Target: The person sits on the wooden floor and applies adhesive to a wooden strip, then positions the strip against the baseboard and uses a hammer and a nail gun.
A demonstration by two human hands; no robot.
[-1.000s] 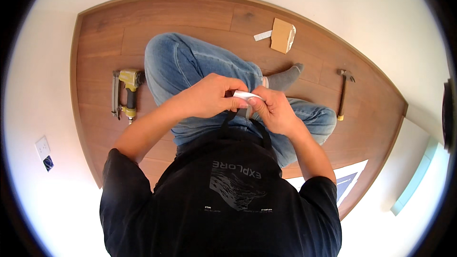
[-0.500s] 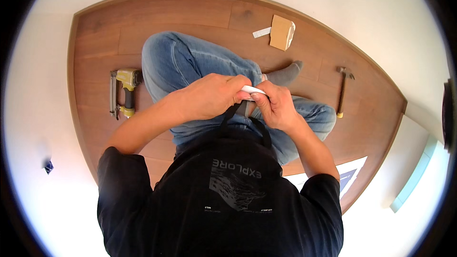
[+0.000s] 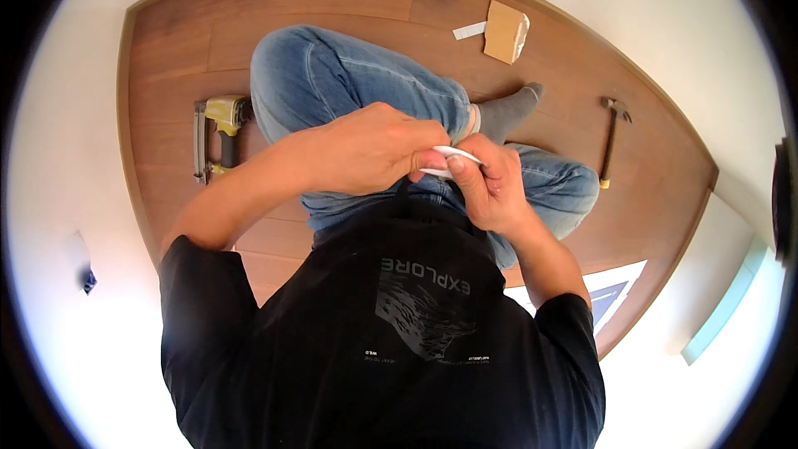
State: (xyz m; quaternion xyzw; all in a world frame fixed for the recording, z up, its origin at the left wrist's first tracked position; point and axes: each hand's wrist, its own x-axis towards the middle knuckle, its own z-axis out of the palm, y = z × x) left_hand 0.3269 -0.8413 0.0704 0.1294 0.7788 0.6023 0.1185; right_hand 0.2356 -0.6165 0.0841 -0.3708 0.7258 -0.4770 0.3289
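Both hands meet over my lap around a small, thin white curved piece (image 3: 454,151). Its upper edge shows as an arc, with another white edge below it near the thumbs; much of it is covered by fingers, and its kind is not clear. My left hand (image 3: 376,150) pinches it from the left, fingertips bent inward. From the right, my right hand (image 3: 494,181) grips it, thumb lying across its face.
A yellow and black nail gun (image 3: 224,129) lies on the wood floor (image 3: 332,2) at left. On the right is a claw hammer (image 3: 613,137). Farther off lie a piece of cardboard (image 3: 504,32) and a white strip (image 3: 470,31). A printed sheet (image 3: 611,293) sits behind my right arm.
The white piece is turned so more of its curved edge shows between my hands. Both hands keep hold of it. The floor and tools have shifted slightly upward in view.
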